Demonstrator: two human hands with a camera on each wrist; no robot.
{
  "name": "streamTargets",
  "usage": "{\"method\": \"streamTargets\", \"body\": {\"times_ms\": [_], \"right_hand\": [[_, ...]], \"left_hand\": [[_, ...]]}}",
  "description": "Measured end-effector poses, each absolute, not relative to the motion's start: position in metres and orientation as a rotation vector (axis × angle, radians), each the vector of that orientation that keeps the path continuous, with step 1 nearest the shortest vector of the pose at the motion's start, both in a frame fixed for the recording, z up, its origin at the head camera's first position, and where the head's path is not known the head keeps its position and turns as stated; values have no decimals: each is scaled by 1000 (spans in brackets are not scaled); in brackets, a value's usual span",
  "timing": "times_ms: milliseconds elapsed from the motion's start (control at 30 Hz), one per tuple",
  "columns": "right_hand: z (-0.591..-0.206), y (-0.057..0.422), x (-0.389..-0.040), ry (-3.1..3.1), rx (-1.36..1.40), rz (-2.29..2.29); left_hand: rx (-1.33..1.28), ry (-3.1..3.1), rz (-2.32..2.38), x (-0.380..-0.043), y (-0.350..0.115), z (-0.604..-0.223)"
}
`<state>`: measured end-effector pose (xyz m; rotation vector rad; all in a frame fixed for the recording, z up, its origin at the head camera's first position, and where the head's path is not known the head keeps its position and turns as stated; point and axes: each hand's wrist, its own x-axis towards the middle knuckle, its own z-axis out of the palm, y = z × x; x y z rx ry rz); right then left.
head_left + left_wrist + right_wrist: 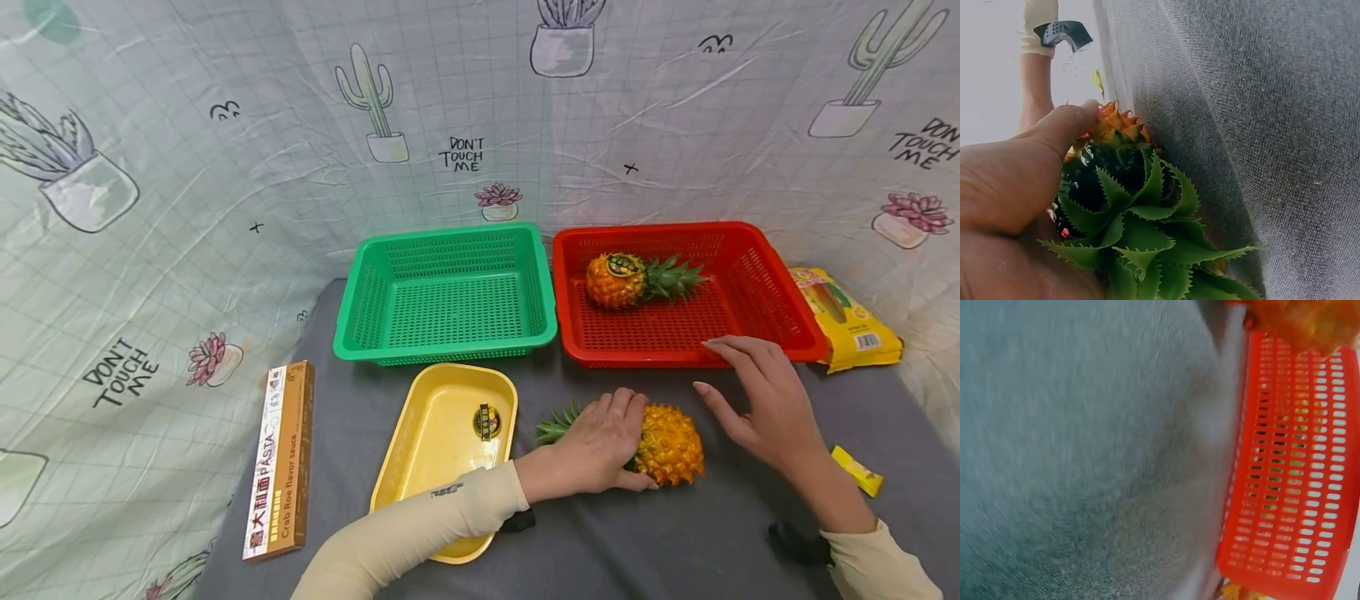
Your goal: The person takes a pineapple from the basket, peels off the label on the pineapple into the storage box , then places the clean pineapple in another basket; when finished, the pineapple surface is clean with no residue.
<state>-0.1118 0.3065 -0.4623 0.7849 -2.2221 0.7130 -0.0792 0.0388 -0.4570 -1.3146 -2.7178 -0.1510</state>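
On the grey cloth, my left hand [603, 437] grips a small orange pineapple [675, 446] across its body near the leaves. Its green spiky crown [1141, 244] fills the lower part of the left wrist view, with the thumb along the fruit's side. To the right of that fruit, my right hand [768, 408] is held with fingers extended and nothing in it, its fingertips by the front rim of the red basket [622, 358]. A second pineapple [615, 283] with a dark label lies on its side inside the red basket.
A green basket [442, 350] stands left of the red one. In front of it is a yellow tray [435, 433], partly behind my left sleeve. A pasta box [281, 458] lies far left. A yellow packet [855, 325] and a small yellow sachet [857, 471] lie at the right.
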Motion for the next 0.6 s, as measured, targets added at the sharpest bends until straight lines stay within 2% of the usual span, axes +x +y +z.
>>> {"method": "streamTargets", "body": {"times_ms": [600], "right_hand": [[-477, 318, -131, -2391, 693, 636]], "left_hand": [[-1301, -2750, -138, -80, 40, -455]]}}
